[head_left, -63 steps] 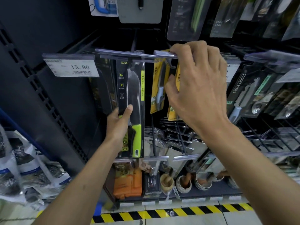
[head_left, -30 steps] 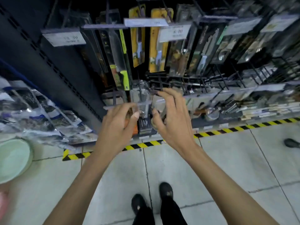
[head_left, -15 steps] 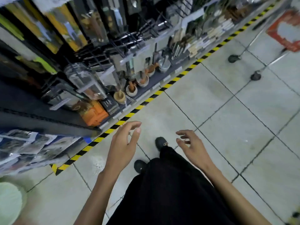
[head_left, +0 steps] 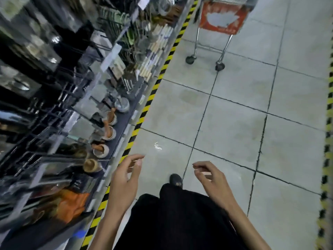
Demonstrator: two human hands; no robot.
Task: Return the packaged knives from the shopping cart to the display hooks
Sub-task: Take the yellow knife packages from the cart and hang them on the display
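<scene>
The shopping cart [head_left: 222,17] stands at the top of the view on the tiled floor, showing an orange panel, metal legs and two wheels. Its contents are out of sight. My left hand [head_left: 124,179] hangs low at the centre with fingers apart and nothing in it. My right hand [head_left: 210,179] is level with it, fingers loosely curled and empty. The display rack [head_left: 59,83] with hooks and packaged kitchen tools runs blurred along the left side. No packaged knife can be made out clearly.
A yellow-black hazard stripe [head_left: 149,100] marks the shelf base on the floor; another [head_left: 327,159] runs along the right edge. Small mortars [head_left: 101,150] and an orange pack [head_left: 73,202] sit on the bottom shelf. My dark trousers and a shoe [head_left: 175,179] are below.
Both hands let go of the hung knife packages and dropped to waist height. The view swung down and right from the hooks to the floor, bringing the cart closer into sight.
</scene>
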